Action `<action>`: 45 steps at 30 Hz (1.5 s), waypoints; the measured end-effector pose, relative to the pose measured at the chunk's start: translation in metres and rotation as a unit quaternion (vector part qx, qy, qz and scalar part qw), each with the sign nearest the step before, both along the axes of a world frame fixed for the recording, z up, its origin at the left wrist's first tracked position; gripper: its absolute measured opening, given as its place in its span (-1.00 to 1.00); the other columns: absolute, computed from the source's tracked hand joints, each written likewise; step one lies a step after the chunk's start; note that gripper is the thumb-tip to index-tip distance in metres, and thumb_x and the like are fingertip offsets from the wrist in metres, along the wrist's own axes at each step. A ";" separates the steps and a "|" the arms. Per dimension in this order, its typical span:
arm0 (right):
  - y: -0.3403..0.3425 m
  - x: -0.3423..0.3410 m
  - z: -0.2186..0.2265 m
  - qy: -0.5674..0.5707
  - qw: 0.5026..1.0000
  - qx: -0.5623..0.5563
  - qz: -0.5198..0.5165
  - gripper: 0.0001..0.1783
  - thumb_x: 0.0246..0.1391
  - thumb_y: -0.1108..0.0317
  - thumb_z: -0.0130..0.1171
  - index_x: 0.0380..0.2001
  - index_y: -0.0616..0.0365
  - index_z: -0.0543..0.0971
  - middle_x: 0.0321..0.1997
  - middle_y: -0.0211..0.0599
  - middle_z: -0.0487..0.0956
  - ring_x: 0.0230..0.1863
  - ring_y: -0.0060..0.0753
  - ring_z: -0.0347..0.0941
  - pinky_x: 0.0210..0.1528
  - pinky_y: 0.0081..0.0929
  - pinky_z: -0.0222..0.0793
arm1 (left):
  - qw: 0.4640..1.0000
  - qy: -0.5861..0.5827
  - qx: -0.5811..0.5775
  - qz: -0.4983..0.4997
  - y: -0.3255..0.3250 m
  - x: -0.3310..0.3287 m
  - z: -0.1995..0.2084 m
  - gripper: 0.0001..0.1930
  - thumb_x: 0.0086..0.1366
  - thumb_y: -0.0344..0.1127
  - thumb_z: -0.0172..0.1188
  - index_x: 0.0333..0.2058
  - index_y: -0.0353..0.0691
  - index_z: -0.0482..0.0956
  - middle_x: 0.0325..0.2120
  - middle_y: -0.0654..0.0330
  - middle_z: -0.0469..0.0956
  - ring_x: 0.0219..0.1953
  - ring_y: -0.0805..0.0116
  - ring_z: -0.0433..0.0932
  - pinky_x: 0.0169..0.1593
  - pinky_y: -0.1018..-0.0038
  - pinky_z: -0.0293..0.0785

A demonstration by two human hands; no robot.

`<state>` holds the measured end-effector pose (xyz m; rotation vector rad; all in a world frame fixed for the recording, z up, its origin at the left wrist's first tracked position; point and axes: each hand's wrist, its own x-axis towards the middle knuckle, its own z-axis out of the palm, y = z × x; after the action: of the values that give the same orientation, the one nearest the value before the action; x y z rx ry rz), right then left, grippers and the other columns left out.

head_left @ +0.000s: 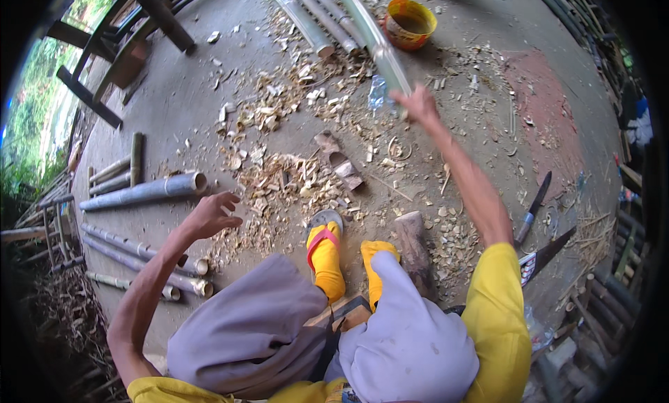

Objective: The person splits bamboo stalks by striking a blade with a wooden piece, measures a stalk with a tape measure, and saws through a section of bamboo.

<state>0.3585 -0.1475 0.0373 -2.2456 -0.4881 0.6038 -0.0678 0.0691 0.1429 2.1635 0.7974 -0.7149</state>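
Note:
My right hand (418, 105) reaches far forward and is closed round the near end of a long split green bamboo pole (383, 51), which runs away toward the top of the view. My left hand (217, 213) hangs in the air above the floor on the left, fingers loosely bent and apart, holding nothing. Close to it lie a thick grey bamboo pole (150, 191) and thinner bamboo poles (150, 253). A notched wood block (339, 163) rests among pale wood chips (286, 187) in front of my feet.
Several bamboo poles (306, 20) lie ahead beside a yellow and red bucket (410, 25). At right are a knife (534, 208) and a saw (550, 255). A short log (415, 250) lies by my yellow-socked foot (380, 253). Wooden furniture (104, 48) stands far left.

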 end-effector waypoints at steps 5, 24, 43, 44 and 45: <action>0.039 0.038 0.007 -0.523 0.844 0.114 0.023 -0.31 -0.15 0.09 0.30 0.01 0.29 0.39 -0.27 0.00 0.52 -0.21 -0.12 0.48 -0.18 -0.30 0.40 | 0.998 -0.016 0.016 0.063 -0.020 -0.071 -0.054 -0.48 0.02 -0.23 0.31 -0.04 -0.33 0.45 -0.22 0.02 0.55 -0.25 0.28 0.55 -0.18 0.41 0.49; -0.203 -0.156 -0.055 0.003 0.980 -0.056 0.191 -0.70 -0.05 0.43 0.13 -0.17 0.21 0.52 -0.41 -0.25 0.57 -0.50 -0.52 0.48 -0.47 -0.53 0.39 | 0.722 -0.126 0.325 0.598 -0.209 -0.299 -0.128 -0.61 -0.08 -0.44 0.24 -0.20 -0.29 0.44 -0.27 0.08 0.37 -0.20 0.20 0.40 -0.12 0.36 0.39; -0.009 -0.058 0.163 -0.077 0.964 0.066 0.245 -0.68 0.12 0.42 0.06 -0.03 0.21 0.47 -0.39 -0.37 0.50 -0.48 -0.66 0.40 -0.46 -0.67 0.33 | 0.729 -0.030 0.271 0.627 -0.259 -0.264 -0.155 -0.35 -0.06 -0.28 0.26 0.05 -0.26 0.27 -0.02 -0.09 0.23 0.09 -0.03 0.22 0.14 0.20 0.20; 0.006 -0.081 0.181 -0.076 0.960 0.079 0.257 -0.68 0.12 0.42 0.06 -0.02 0.20 0.47 -0.38 -0.38 0.50 -0.47 -0.67 0.40 -0.45 -0.67 0.33 | 0.709 -0.004 0.253 0.658 -0.272 -0.267 -0.152 -0.30 -0.05 -0.24 0.27 0.11 -0.25 0.23 0.03 -0.12 0.20 0.12 -0.06 0.19 0.16 0.19 0.19; 0.015 -0.096 0.197 -0.084 0.955 0.095 0.267 -0.67 0.13 0.42 0.07 -0.02 0.20 0.47 -0.37 -0.38 0.51 -0.46 -0.67 0.39 -0.44 -0.67 0.33 | 0.687 0.012 0.233 0.689 -0.281 -0.266 -0.151 -0.24 -0.04 -0.20 0.27 0.16 -0.23 0.19 0.08 -0.14 0.17 0.16 -0.08 0.16 0.18 0.18 0.19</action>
<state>0.2629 -0.1324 0.2347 -1.9867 -1.2110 0.6023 -0.3338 -0.2124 -0.0082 1.2116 2.3515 0.3195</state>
